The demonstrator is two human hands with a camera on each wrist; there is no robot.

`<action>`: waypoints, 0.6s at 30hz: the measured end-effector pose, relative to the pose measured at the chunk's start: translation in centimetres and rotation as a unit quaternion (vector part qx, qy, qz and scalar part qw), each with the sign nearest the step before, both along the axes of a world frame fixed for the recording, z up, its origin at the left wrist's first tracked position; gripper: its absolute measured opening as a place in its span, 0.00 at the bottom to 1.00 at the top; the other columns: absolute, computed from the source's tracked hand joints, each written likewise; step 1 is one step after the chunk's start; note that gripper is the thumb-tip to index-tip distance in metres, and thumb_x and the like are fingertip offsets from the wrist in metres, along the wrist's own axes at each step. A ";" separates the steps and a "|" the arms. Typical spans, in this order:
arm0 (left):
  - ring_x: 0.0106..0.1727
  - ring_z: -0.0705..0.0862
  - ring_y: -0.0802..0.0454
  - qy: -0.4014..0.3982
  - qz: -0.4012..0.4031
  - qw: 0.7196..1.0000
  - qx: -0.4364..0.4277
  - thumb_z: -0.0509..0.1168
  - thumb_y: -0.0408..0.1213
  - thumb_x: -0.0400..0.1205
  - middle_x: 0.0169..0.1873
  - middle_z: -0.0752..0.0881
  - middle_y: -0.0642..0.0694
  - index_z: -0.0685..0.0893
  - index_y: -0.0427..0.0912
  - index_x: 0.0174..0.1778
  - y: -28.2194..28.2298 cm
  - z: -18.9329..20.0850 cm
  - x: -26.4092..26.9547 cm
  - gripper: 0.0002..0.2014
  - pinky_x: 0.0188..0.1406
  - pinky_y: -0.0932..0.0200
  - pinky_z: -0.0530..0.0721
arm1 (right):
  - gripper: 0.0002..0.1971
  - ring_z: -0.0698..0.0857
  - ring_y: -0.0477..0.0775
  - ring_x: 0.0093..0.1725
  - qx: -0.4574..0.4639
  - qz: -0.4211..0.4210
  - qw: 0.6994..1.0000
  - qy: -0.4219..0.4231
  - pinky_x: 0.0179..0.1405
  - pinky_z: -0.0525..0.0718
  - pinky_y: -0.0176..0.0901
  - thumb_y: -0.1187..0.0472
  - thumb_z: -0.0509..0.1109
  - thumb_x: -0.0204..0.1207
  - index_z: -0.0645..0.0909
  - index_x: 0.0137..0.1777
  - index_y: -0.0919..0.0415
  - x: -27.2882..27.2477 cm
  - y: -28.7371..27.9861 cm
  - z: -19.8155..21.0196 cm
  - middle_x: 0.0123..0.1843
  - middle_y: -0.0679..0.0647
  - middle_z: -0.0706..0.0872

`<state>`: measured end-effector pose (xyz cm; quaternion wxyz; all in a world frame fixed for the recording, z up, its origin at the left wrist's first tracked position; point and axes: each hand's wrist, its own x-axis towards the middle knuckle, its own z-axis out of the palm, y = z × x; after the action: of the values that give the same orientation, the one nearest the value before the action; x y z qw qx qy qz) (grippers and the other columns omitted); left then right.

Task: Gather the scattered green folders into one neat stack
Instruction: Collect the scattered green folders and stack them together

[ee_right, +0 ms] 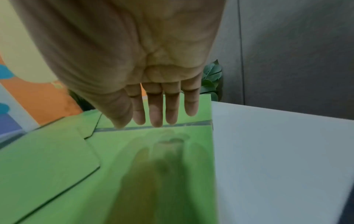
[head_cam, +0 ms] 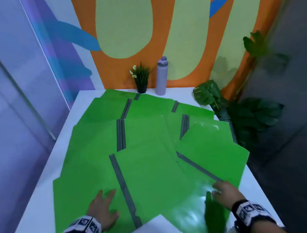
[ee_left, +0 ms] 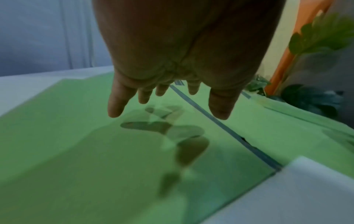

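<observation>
Folders of glossy green plastic with grey spines [head_cam: 148, 175] lie fanned and overlapping across most of the white table [head_cam: 35, 218], none yet squared into a pile. The person's left hand [head_cam: 104, 207] hovers over or rests on the near-left folder with fingers spread and relaxed, grasping nothing; the left wrist view shows the fingertips [ee_left: 114, 109] just above the sheet. The right hand [head_cam: 224, 193] reaches flat-fingered over the near-right folder beside its spine, its grip likewise released. A small potted plant [head_cam: 141, 79] and a lilac bottle [head_cam: 161, 76] stand at the table's far edge. Gathering appears only to be starting; the next move likely calls for sliding the two nearest folders together.
</observation>
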<state>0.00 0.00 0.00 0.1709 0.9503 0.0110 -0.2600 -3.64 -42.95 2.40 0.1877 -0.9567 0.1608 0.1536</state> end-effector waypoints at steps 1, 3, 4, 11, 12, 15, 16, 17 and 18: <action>0.86 0.50 0.34 0.012 -0.019 1.000 0.000 0.67 0.56 0.76 0.86 0.43 0.39 0.50 0.62 0.84 -0.5 -0.5 0.0 0.43 0.83 0.36 0.58 | 0.15 0.82 0.53 0.49 -0.016 0.001 1.000 -0.006 0.61 0.82 0.46 0.57 0.63 0.79 0.80 0.63 0.61 0.6 0.0 -0.6 0.65 0.59 0.81; 0.86 0.44 0.32 0.047 -0.052 0.997 0.017 0.66 0.59 0.74 0.86 0.39 0.41 0.49 0.66 0.83 -1.4 -1.1 -0.4 0.44 0.83 0.31 0.54 | 0.19 0.82 0.50 0.42 -0.040 -0.008 0.999 -0.013 0.54 0.86 0.46 0.56 0.59 0.80 0.76 0.68 0.61 1.5 0.0 -1.0 0.62 0.57 0.79; 0.85 0.42 0.31 0.057 -0.062 0.996 0.022 0.66 0.60 0.73 0.86 0.38 0.42 0.49 0.67 0.83 -1.8 -1.2 -0.8 0.44 0.82 0.29 0.52 | 0.21 0.82 0.49 0.43 -0.044 -0.013 0.999 -0.004 0.52 0.87 0.46 0.56 0.59 0.80 0.73 0.71 0.59 1.8 0.3 -0.9 0.62 0.55 0.77; 0.86 0.51 0.40 0.018 -0.048 0.997 0.050 0.65 0.64 0.72 0.86 0.49 0.49 0.66 0.61 0.77 1.6 -1.9 -2.5 0.36 0.78 0.30 0.67 | 0.31 0.77 0.52 0.66 -0.077 0.000 0.997 0.030 0.69 0.77 0.59 0.59 0.64 0.76 0.59 0.78 0.55 2.1 0.1 -2.9 0.75 0.49 0.69; 0.84 0.57 0.42 0.005 -0.024 0.998 0.057 0.65 0.66 0.71 0.85 0.55 0.49 0.69 0.58 0.74 2.3 -1.7 -2.6 0.35 0.77 0.34 0.70 | 0.32 0.75 0.53 0.68 -0.086 0.000 0.996 0.040 0.70 0.75 0.60 0.57 0.64 0.76 0.58 0.78 0.55 2.0 0.2 -3.0 0.75 0.50 0.69; 0.78 0.70 0.42 -0.018 0.073 0.994 0.082 0.63 0.72 0.68 0.80 0.67 0.44 0.70 0.48 0.75 3.6 -1.5 -2.1 0.44 0.73 0.39 0.77 | 0.33 0.74 0.55 0.68 -0.107 0.009 0.993 0.056 0.68 0.77 0.59 0.46 0.66 0.75 0.59 0.78 0.53 1.1 0.4 -3.4 0.69 0.52 0.72; 0.76 0.72 0.41 -0.020 0.103 0.991 0.083 0.62 0.74 0.67 0.79 0.69 0.42 0.68 0.45 0.76 3.5 -1.4 -1.9 0.48 0.72 0.40 0.78 | 0.34 0.74 0.56 0.67 -0.111 0.008 0.992 0.058 0.67 0.77 0.59 0.44 0.67 0.74 0.60 0.77 0.52 0.7 0.6 -3.4 0.67 0.52 0.72; 0.75 0.74 0.39 -0.023 0.124 0.989 0.078 0.63 0.74 0.66 0.79 0.69 0.40 0.67 0.43 0.77 3.1 -1.4 -1.6 0.50 0.70 0.41 0.80 | 0.35 0.74 0.56 0.66 -0.111 0.004 0.992 0.056 0.67 0.77 0.59 0.42 0.67 0.73 0.60 0.77 0.51 0.4 0.9 -3.5 0.66 0.52 0.72; 0.74 0.75 0.38 -0.021 0.137 0.988 0.073 0.63 0.73 0.67 0.78 0.68 0.38 0.65 0.40 0.78 2.4 -1.3 -1.4 0.51 0.69 0.42 0.81 | 0.35 0.74 0.56 0.66 -0.110 -0.001 0.993 0.051 0.67 0.76 0.59 0.41 0.67 0.73 0.61 0.77 0.51 0.0 1.2 -3.5 0.66 0.52 0.72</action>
<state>-1.37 2.41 -1.25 0.1356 0.9550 0.1566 -0.2123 -3.62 -41.71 -1.05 0.0732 -0.9622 0.1874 0.1833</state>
